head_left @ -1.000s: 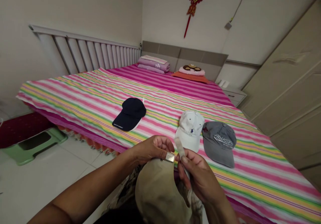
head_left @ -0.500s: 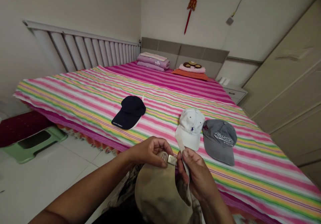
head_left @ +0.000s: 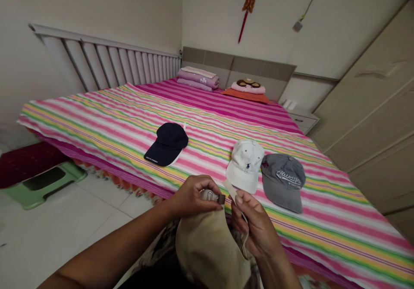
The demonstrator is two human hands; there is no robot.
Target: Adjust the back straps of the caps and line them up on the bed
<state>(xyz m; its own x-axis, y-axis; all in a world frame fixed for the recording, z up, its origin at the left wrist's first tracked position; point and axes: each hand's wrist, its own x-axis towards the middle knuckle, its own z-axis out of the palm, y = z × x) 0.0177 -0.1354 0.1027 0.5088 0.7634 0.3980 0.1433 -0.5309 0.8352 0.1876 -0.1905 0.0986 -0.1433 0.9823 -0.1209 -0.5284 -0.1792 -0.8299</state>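
Observation:
Low in the head view, a beige baseball cap (head_left: 207, 246) is held between both hands, its back opening turned toward the right. My left hand (head_left: 196, 197) is closed on the cap's edge by the metal strap buckle (head_left: 221, 199). Between thumb and fingers, my right hand (head_left: 252, 220) pinches the cap's loose strap (head_left: 230, 190), whose end points up and lies apart from the buckle. Beyond the hands, a white cap (head_left: 246, 164) and a grey cap (head_left: 285, 181) rest side by side on the bed. Farther left lies a navy cap (head_left: 168, 143).
A striped sheet (head_left: 113, 120) covers the bed. Folded purple bedding (head_left: 198, 80) and a pink pillow stack (head_left: 247, 88) sit by the headboard (head_left: 213, 59). A green stool (head_left: 42, 190) stands on the floor at left; a wardrobe (head_left: 371, 120) lines the right.
The buckle has tipped, so its flat face no longer shows toward me. The strap end has come lower and sits close right of the buckle. The caps on the bed have not moved.

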